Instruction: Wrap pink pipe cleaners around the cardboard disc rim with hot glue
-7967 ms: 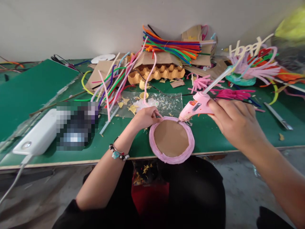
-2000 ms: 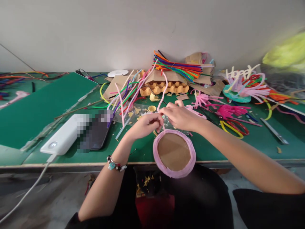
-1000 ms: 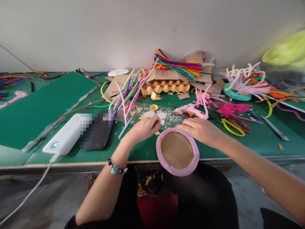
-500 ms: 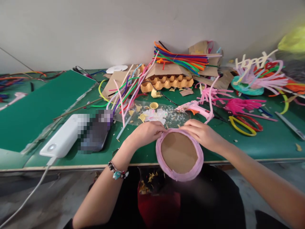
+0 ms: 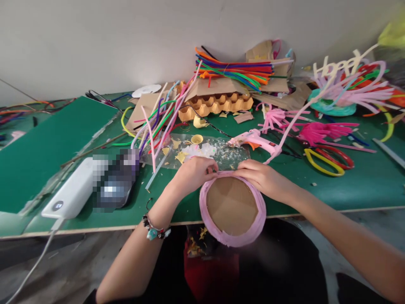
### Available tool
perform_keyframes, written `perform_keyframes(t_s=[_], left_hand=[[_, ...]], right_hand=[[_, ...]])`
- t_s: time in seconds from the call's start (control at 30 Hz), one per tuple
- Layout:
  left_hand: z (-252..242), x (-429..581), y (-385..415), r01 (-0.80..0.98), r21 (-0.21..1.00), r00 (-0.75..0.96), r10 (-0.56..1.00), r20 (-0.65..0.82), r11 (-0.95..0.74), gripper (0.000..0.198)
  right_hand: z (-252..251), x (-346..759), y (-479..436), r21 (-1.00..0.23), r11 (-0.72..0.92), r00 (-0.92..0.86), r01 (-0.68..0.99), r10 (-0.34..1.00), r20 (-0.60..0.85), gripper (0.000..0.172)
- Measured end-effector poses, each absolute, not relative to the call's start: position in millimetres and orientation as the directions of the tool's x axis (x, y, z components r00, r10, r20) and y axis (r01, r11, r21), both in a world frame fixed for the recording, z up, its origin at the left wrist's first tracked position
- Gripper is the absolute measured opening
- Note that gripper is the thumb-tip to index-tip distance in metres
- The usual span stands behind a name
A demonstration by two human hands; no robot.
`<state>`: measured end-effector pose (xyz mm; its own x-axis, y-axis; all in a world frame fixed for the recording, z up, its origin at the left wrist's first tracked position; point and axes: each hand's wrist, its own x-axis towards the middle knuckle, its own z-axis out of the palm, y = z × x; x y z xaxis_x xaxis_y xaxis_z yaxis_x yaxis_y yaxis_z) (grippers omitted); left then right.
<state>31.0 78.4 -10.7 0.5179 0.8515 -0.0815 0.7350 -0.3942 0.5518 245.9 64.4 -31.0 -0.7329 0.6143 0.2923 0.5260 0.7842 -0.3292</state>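
Note:
Both hands are at the far edge of a round cardboard disc [image 5: 232, 204], whose rim is wrapped with a lilac-pink fuzzy band [image 5: 232, 240]. The disc overhangs the table's front edge. My left hand [image 5: 196, 172], with a bead bracelet at its wrist, is closed in a pinch at the top left of the rim. Fingers of my right hand [image 5: 264, 176] are closed on the top right of the rim; their tips are partly hidden. A long pink pipe cleaner [image 5: 289, 128] runs from behind my right hand toward the upper right. A pink glue gun [image 5: 257, 140] lies just beyond.
Behind lie a pipe cleaner bundle [image 5: 234, 69] and an egg carton [image 5: 218, 105]. Scissors [image 5: 324, 161] and pink pipe-cleaner tassels [image 5: 316, 133] are at right. A white power bank [image 5: 74, 190], a phone [image 5: 117, 185] and a green board [image 5: 57, 147] stand left. Scraps litter a plastic sheet [image 5: 221, 154].
The long pink pipe cleaner has swung from nearly upright to a slant reaching far to the upper right. Both hands remain at the disc's far rim, and the view has shifted slightly.

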Motion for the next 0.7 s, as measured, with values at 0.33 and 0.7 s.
perform_keyframes(t_s=[0.33, 0.7], left_hand=[[-6.2, 40.1, 86.5, 0.767, 0.499, 0.546, 0.819, -0.178, -0.403, 0.006], [-0.4, 51.0, 92.6, 0.855, 0.295, 0.507, 0.807, -0.302, -0.427, 0.01]], right_hand=[[-34.5, 246.8, 65.2, -0.279, 0.8, -0.754, 0.531, 0.596, 0.275, 0.035], [-27.5, 248.2, 65.8, -0.198, 0.808, -0.798, 0.555, 0.584, 0.146, 0.033]])
